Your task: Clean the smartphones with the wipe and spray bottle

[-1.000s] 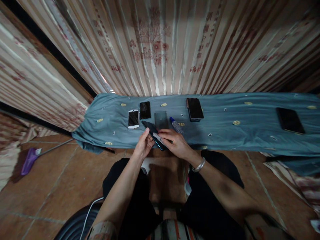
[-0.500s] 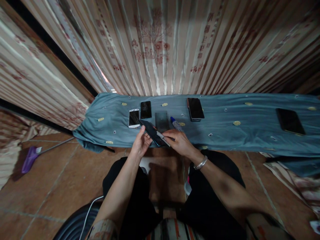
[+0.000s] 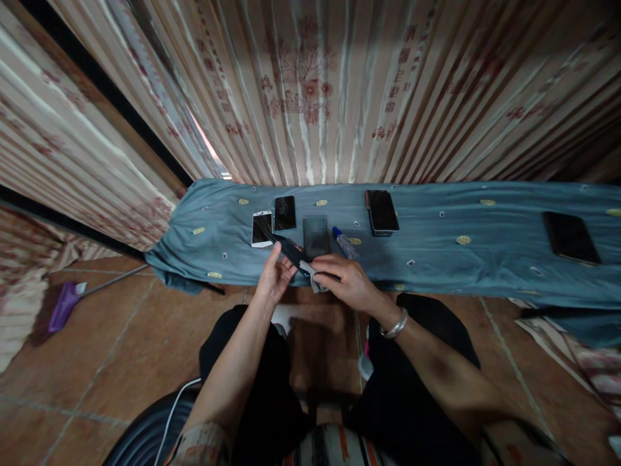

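My left hand [image 3: 275,275] grips a dark smartphone [image 3: 287,251] by its left end, thumb on top, and holds it tilted above the bench's front edge. My right hand [image 3: 347,278] is closed on a small grey cloth [image 3: 315,278], which wraps over the phone's right end. Just behind the held phone lie a white phone [image 3: 262,230] and a black phone [image 3: 284,213] with its dark face up. A dark flat item, partly blurred out [image 3: 316,238], lies behind my hands. Beside it is a clear bottle with a blue cap [image 3: 345,243].
A blue-green patterned cloth [image 3: 427,259] covers the long bench. On it rest a stack of phones [image 3: 382,211] and, far right, a black tablet [image 3: 570,237]. Pleated curtains [image 3: 310,97] hang behind. A purple dustpan or broom head [image 3: 64,307] is on the tiled floor at left.
My right hand has brought the grey cloth around the phone's right end, and the phone is turned more edge-on. My left hand keeps its hold. The view has shifted slightly.
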A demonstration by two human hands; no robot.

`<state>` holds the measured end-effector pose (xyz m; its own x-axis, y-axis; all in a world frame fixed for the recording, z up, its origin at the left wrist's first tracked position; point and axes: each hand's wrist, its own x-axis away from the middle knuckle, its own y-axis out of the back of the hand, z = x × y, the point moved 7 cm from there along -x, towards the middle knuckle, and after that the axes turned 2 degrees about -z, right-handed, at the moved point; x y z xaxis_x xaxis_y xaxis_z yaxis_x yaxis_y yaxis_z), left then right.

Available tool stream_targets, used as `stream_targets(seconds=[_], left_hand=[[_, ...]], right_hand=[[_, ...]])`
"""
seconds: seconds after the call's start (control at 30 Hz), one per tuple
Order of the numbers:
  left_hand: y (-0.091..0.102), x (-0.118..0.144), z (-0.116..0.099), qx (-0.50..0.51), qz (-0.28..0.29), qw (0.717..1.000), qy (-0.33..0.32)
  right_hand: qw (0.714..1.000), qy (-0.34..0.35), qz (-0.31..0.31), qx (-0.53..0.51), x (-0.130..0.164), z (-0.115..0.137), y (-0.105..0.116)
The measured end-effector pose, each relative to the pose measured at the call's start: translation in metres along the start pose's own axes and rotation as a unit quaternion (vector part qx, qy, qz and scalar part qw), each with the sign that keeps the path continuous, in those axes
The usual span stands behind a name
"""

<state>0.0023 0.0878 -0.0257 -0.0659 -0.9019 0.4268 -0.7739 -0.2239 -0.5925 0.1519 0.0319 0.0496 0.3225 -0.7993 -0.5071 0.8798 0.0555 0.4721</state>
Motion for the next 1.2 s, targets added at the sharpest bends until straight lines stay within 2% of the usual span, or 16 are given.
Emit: stream_targets(seconds=[0.2, 0.4, 0.73, 0.87, 1.1, 1.2], left_hand=[[-0.001, 0.0, 0.004, 0.007, 0.014, 1.0, 0.016], [-0.003, 0.001, -0.001, 0.023, 0.027, 0.999, 0.017], [-0.013, 0.01, -0.004, 0.042, 0.048, 0.998, 0.009], [-0.016, 0.012, 0.009, 0.026, 0.06, 0.997, 0.039], [-0.02, 0.019, 0.026, 0.008, 0.047, 0.997, 0.068], [-0.019, 0.02, 0.03, -0.008, 0.049, 0.996, 0.069]], right_hand=[[1.0, 0.005, 0.011, -0.012, 0.0, 0.002, -0.001], [1.0, -0.017, 0.017, -0.004, 0.004, -0.01, 0.003], [0.996, -0.071, 0.018, -0.052, 0.005, -0.029, 0.002], [0.996, -0.085, 0.002, -0.006, 0.005, -0.032, 0.0], [0.986, -0.062, -0.021, 0.151, 0.002, -0.025, -0.003], [0.982, -0.066, -0.029, 0.172, -0.001, -0.027, -0.003]])
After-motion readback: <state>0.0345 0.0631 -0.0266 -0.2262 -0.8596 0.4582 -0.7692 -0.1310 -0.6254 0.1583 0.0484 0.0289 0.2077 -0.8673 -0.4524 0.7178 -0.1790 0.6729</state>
